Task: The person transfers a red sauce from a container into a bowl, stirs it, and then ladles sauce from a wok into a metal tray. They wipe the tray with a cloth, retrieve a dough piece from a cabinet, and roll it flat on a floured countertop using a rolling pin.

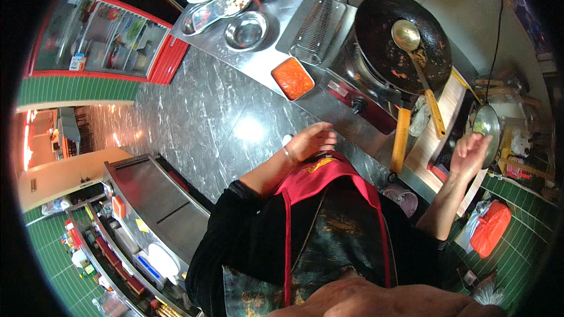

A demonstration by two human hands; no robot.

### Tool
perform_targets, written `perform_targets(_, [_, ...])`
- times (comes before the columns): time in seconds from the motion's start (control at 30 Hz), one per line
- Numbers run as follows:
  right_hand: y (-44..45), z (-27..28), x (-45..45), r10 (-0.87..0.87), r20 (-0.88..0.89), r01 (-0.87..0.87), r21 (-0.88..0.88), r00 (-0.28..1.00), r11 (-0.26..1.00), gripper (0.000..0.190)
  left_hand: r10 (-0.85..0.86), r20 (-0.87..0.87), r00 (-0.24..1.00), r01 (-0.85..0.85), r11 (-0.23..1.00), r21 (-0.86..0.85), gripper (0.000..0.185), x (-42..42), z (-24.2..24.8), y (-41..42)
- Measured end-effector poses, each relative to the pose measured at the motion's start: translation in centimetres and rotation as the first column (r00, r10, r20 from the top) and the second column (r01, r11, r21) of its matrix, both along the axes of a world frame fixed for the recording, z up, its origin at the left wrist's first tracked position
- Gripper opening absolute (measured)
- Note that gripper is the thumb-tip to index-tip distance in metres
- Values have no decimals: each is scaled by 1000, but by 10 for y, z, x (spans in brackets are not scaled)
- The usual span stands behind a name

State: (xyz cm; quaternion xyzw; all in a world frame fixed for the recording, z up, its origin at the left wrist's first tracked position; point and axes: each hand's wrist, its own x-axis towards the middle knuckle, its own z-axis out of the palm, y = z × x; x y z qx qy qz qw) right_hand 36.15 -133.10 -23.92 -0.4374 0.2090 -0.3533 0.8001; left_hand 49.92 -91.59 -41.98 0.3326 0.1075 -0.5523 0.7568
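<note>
My left hand [312,141] is raised in front of the red apron [324,171], its fingers slightly curled and holding nothing. On the other side, my right hand [470,154] is at the round metal dish [487,130], fingers bent near its edge; whether it grips the dish I cannot tell. A blackened wok [379,31] with food residue rests on the gas stove [361,101]. A metal ladle [406,36] lies inside it, its wooden handle over the rim. The wok's wooden handle [400,141] points towards me. Left of the stove, a square container of red sauce [293,79] stands at the counter edge.
A wire rack on a tray [315,31], a steel bowl [246,31] and several dishes share the steel counter [207,46]. A wooden board [429,154] lies right of the stove. Further left are a red-framed display fridge [169,59] and a steel worktop [163,193]. A bucket [402,200] stands below the counter.
</note>
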Motion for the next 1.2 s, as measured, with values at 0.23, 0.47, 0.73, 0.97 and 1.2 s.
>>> perform_targets(0.23, [117, 53, 57, 298, 89, -274, -214, 950, 938, 45, 456, 37, 889, -455, 870, 193, 21, 26, -30, 129])
perform_targets(0.47, [307, 21, 161, 645, -289, -704, -201, 707, 681, 17, 615, 163, 771, -636, 743, 207, 25, 87, -24, 236])
perform_targets(0.73, [529, -62, 266, 895, -375, -967, 169, -244, -193, 35, 775, 296, 558, -825, 477, 304, 27, 94, -29, 409])
perform_targets(0.97, [627, -70, 314, 505, -484, -571, -15, -714, -821, 35, 924, 353, 150, -930, 11, 368, 24, -11, -18, 504])
perform_targets(1.2, [744, -100, 316, 163, -623, -296, 114, -765, -948, 30, 904, 322, -283, -750, -417, 514, 45, -194, -5, 471])
